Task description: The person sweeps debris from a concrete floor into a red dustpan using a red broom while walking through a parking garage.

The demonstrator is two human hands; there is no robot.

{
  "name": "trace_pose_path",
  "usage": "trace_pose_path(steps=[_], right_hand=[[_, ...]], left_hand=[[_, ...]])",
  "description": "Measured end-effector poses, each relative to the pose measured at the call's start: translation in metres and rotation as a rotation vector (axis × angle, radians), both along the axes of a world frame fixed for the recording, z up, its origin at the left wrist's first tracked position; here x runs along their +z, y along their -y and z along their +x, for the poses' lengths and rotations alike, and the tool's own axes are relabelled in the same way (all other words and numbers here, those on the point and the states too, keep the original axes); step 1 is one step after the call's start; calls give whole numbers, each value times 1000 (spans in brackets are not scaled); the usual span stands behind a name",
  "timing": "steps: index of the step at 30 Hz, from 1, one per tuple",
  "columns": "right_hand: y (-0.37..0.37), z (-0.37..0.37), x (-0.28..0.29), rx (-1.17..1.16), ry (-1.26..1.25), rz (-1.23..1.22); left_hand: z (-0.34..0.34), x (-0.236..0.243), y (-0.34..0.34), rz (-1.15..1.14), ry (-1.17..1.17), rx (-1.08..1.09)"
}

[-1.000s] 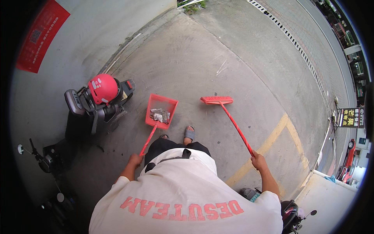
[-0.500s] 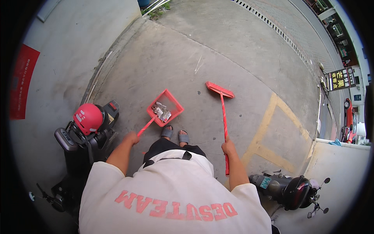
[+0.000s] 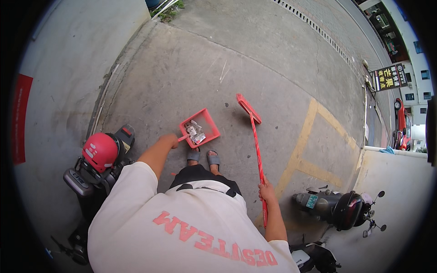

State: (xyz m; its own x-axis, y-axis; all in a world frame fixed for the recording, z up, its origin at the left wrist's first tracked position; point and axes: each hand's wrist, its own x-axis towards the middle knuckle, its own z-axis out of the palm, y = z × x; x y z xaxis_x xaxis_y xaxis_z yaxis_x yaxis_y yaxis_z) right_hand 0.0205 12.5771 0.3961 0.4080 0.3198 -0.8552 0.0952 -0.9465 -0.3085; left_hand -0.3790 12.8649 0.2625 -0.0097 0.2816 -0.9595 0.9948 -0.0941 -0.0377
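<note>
The dustpan [image 3: 200,128] and broom [image 3: 253,136] have swung closer together.

Left hand [image 3: 170,140] grips handle of red dustpan [image 3: 200,128], litter inside, just beyond sandalled feet [image 3: 203,158]. Right hand [image 3: 266,190] clasps red broom [image 3: 254,143], head on concrete, right of dustpan. Scooter with red helmet [image 3: 100,152] near left; dark scooter [image 3: 339,209] near right.

The left arm is stretched forward, its left hand [image 3: 170,140] closed in a fist, apparently around something thin. The right arm is held lower at the side, the right hand [image 3: 266,191] also clenched.
</note>
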Motion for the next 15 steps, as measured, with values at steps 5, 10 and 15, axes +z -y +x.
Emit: trace_pose_path(steps=[5,10,15], right_hand=[[-62,-11,-8,-25,-8,83],[-73,-46,-19,35,-62,9],[-33,-85,33,-92,-362,-77]], left_hand=[[38,10,-23,26,84,-223],[56,-28,-25,-91,68,-383],[60,-38,-21,-95,59,-374]])
